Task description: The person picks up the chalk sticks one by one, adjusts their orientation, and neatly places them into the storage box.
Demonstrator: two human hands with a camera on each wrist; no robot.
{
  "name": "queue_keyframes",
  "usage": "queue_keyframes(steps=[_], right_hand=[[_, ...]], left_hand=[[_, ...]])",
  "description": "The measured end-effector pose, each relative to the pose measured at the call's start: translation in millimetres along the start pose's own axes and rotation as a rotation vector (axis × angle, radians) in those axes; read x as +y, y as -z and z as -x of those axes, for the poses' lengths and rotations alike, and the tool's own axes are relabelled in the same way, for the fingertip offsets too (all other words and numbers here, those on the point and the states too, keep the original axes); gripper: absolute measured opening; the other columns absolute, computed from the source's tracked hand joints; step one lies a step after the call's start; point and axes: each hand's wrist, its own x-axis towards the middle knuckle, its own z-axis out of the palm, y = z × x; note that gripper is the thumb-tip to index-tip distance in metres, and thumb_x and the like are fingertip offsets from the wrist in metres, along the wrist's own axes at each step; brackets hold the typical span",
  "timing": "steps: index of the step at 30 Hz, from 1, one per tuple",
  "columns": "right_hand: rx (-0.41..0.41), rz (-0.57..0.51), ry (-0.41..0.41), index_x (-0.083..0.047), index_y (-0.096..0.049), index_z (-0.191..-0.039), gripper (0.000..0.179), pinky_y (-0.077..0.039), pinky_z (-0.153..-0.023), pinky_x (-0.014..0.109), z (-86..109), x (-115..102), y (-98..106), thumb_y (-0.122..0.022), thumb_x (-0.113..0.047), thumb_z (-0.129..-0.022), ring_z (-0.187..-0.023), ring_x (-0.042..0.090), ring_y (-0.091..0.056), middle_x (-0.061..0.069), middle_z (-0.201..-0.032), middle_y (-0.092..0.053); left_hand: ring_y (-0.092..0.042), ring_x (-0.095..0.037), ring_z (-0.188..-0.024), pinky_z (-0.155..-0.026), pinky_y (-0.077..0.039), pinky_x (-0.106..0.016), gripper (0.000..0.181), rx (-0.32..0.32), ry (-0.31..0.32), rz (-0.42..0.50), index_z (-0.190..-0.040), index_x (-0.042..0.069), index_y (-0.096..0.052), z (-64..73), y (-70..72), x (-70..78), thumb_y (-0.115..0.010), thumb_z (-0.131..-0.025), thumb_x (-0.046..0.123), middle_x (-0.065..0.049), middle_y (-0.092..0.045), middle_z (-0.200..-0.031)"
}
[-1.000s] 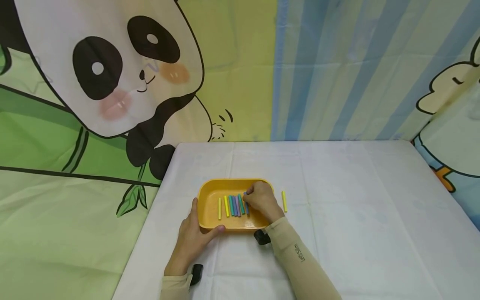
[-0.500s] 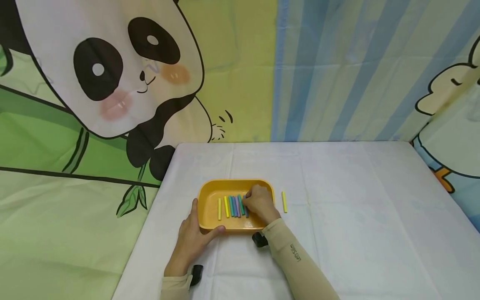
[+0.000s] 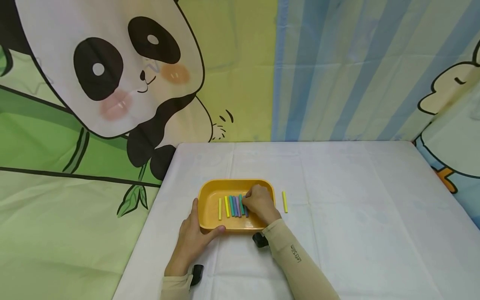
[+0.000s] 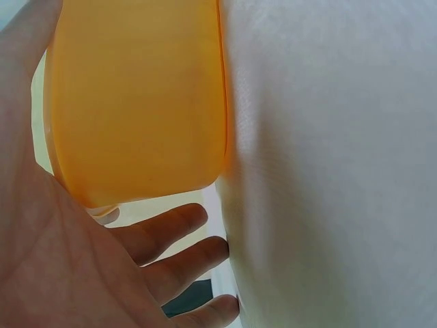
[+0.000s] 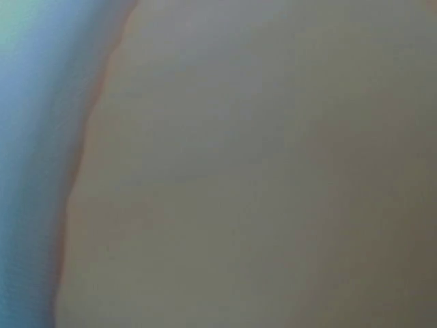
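Note:
A shallow yellow-orange tray (image 3: 236,225) lies on the white-covered table, holding a row of short, chalk-like sticks in yellow, teal, purple and blue. My left hand (image 3: 193,233) holds the tray's near left corner, thumb on the near rim and fingers along the left side. In the left wrist view, the tray's outer wall (image 4: 136,102) sits between thumb and index finger, while the other fingers spread apart beyond it. Inside the tray, my right hand (image 3: 259,203) pinches a blue stick (image 3: 246,212) at the row's right end. Its fingertips are partly hidden; only blurred skin fills the right wrist view.
One yellow stick (image 3: 284,202) lies on the table just right of the tray. Two more yellow sticks, including this one (image 3: 220,209), stand at the row's left end. A panda-print cloth (image 3: 112,62) and a striped curtain (image 3: 337,71) hang behind the table (image 3: 356,208).
My right hand has shifted slightly left and toward me, bringing the blue stick closer to the row. The left hand and tray have stayed in place.

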Motion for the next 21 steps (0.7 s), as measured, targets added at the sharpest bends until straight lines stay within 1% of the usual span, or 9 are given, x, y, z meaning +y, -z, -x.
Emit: queue_keyframes(steps=[2,4,7,9,11,13,15,17,21], right_hand=[[0.004,-0.009,0.003,-0.012,-0.056,-0.05,0.039,-0.023,-0.04,0.023,0.6,-1.0,1.4,-0.071,-0.015,-0.087,-0.044,0.009,-0.035,-0.007,-0.044,-0.038],[0.01,-0.011,-0.003,-0.015,-0.047,-0.049,0.044,-0.02,-0.04,0.023,1.5,-2.8,3.3,-0.071,-0.015,-0.086,-0.043,0.009,-0.03,-0.006,-0.046,-0.031],[0.024,-0.016,-0.013,-0.014,-0.052,-0.055,0.037,-0.028,-0.042,0.023,3.2,-5.3,6.9,-0.073,-0.016,-0.086,-0.047,0.01,-0.038,-0.004,-0.052,-0.04],[0.035,-0.02,-0.014,-0.011,-0.058,-0.059,0.031,-0.033,-0.045,0.025,4.5,-6.5,9.4,-0.074,-0.018,-0.086,-0.051,0.012,-0.044,-0.001,-0.057,-0.046],[0.054,-0.027,-0.008,-0.008,-0.067,-0.069,0.021,-0.042,-0.05,0.026,6.2,-7.8,12.0,-0.075,-0.019,-0.085,-0.059,0.014,-0.052,0.001,-0.065,-0.056],[0.069,-0.024,-0.004,-0.006,-0.072,-0.077,0.016,-0.048,-0.056,0.028,7.5,-9.0,14.6,-0.076,-0.02,-0.085,-0.065,0.015,-0.058,0.002,-0.073,-0.063],[0.081,-0.021,-0.002,-0.006,-0.075,-0.088,0.015,-0.054,-0.064,0.03,8.6,-10.6,17.5,-0.076,-0.021,-0.085,-0.074,0.016,-0.062,0.003,-0.084,-0.069],[0.085,-0.02,-0.002,-0.005,-0.075,-0.096,0.019,-0.057,-0.072,0.032,9.7,-12.9,21.1,-0.076,-0.021,-0.085,-0.08,0.018,-0.064,0.005,-0.091,-0.071],[0.077,-0.052,-0.005,-0.003,-0.074,-0.103,0.024,-0.058,-0.075,0.034,13.2,-18.0,30.1,-0.076,-0.021,-0.087,-0.081,0.019,-0.066,0.006,-0.093,-0.072]], left_hand=[[-0.036,-0.043,-0.142,-0.115,-0.029,-0.06,0.128,0.001,-0.002,0.001,-0.164,0.021,0.003,-0.2,0.1,0.4,-0.075,-0.076,0.072,-0.018,-0.029,-0.163],[-0.036,-0.043,-0.142,-0.115,-0.029,-0.06,0.129,0.001,-0.004,0.003,-0.164,0.021,0.003,-0.5,0.2,0.7,-0.075,-0.076,0.072,-0.018,-0.029,-0.163],[-0.035,-0.043,-0.143,-0.115,-0.028,-0.06,0.129,0.0,-0.003,0.006,-0.164,0.021,0.003,-0.5,0.4,1.1,-0.076,-0.075,0.072,-0.017,-0.028,-0.163],[-0.035,-0.044,-0.143,-0.115,-0.028,-0.06,0.129,-0.002,0.0,0.005,-0.164,0.022,0.003,-0.4,0.5,1.1,-0.076,-0.075,0.072,-0.018,-0.027,-0.163],[-0.035,-0.044,-0.143,-0.115,-0.028,-0.06,0.129,-0.003,0.001,0.003,-0.164,0.022,0.003,-0.5,0.5,1.2,-0.076,-0.075,0.072,-0.018,-0.027,-0.163],[-0.035,-0.044,-0.142,-0.115,-0.028,-0.061,0.129,-0.002,0.0,0.001,-0.164,0.021,0.003,-0.5,0.5,1.2,-0.076,-0.075,0.072,-0.019,-0.028,-0.163],[-0.035,-0.043,-0.143,-0.115,-0.029,-0.059,0.129,0.001,-0.004,0.007,-0.164,0.02,0.002,-0.7,0.5,1.4,-0.076,-0.075,0.071,-0.019,-0.029,-0.163],[-0.035,-0.041,-0.144,-0.115,-0.03,-0.057,0.129,0.003,-0.008,0.016,-0.164,0.02,0.002,-0.8,0.5,1.8,-0.077,-0.075,0.07,-0.019,-0.029,-0.162],[-0.034,-0.037,-0.145,-0.116,-0.03,-0.054,0.129,0.001,-0.012,0.032,-0.164,0.02,0.002,-1.1,0.3,2.2,-0.077,-0.075,0.07,-0.018,-0.027,-0.163]])
